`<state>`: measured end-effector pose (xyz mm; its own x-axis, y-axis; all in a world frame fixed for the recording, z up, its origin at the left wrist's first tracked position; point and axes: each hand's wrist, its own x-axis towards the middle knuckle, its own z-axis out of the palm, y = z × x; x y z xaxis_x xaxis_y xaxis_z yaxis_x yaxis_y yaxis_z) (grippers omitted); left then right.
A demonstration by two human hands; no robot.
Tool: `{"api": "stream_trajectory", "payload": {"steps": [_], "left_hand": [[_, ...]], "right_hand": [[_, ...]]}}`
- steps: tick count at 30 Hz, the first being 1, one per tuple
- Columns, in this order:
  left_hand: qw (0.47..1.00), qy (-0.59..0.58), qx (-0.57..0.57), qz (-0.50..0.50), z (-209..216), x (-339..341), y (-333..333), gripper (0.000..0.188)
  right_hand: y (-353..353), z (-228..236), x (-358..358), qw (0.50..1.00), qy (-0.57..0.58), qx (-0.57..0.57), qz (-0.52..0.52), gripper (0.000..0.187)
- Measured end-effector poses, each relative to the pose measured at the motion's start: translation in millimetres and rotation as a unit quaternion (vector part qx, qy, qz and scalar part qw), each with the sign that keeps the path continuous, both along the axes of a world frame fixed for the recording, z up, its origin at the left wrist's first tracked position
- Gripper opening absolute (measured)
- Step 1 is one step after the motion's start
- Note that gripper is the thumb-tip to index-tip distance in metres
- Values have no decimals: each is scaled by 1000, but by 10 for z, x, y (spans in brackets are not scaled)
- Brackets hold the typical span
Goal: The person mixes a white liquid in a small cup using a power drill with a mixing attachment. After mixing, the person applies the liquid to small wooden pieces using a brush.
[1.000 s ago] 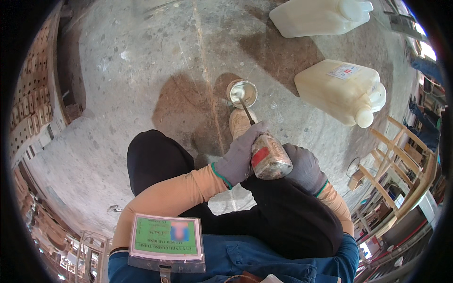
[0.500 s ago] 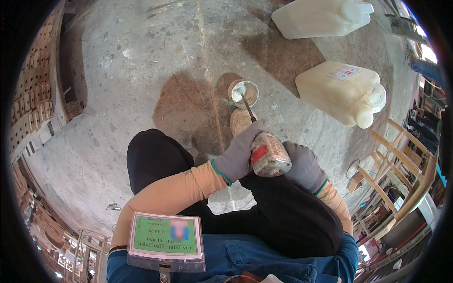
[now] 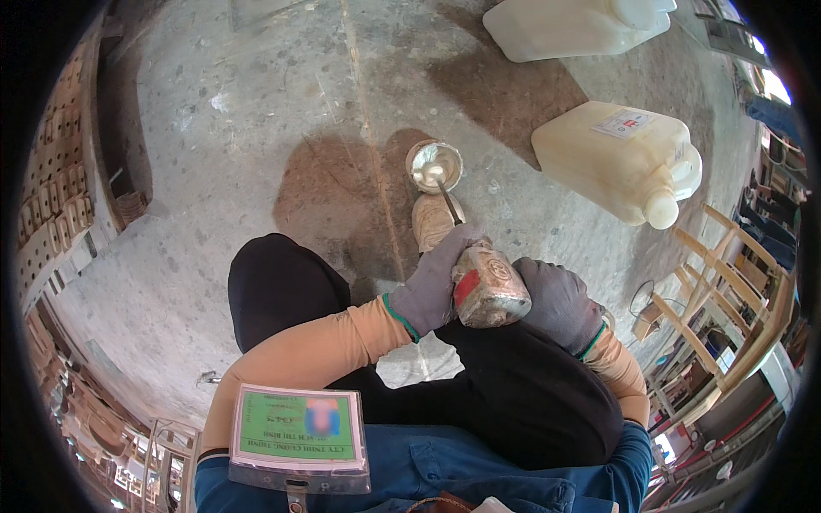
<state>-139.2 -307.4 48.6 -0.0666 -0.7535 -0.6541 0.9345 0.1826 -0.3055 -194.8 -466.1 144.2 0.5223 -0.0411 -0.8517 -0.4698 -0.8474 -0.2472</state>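
L hand (image 3: pixel 428 278) is wrapped round can (image 3: pixel 494 289); R hand (image 3: pixel 560 303) is curled just beside can, its grip can't be told. Stick (image 3: pixel 448 203) is angled fwd from L hand into cup (image 3: pixel 456 164) w/ white paste (image 3: pixel 433 173). Paste prob. being stirred; steady stick seems called for next.

grey stained concrete floor (image 3: pixel 222 171) | whitish translucent plastic jug (image 3: pixel 564 32), upper right, cut off by top edge | yellowish translucent plastic jug (image 3: pixel 603 162) bearing white paper label (image 3: pixel 623 123), near it, apart | pale wooden frame (image 3: pixel 751 295), right | brown holed wooden pieces (image 3: pixel 58 190), stacked left
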Motion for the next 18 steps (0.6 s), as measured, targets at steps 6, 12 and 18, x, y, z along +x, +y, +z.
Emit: {"api": "stream_trajectory", "payload": {"steps": [6, 12, 18], "left_hand": [[1000, -11, 5, 7, -18, -12, 17, 36], [998, -56, 22, 16, 106, 155, 48, 39], [999, 26, -26, 11, -58, 129, -2, 39]], "right_hand": [[-4, -41, -21, 1000, -18, 4, 15, 48], [-22, -165, -1, 989, -117, -1, 87, 37], [-13, -45, 116, 985, -94, -53, 133, 30]]}}
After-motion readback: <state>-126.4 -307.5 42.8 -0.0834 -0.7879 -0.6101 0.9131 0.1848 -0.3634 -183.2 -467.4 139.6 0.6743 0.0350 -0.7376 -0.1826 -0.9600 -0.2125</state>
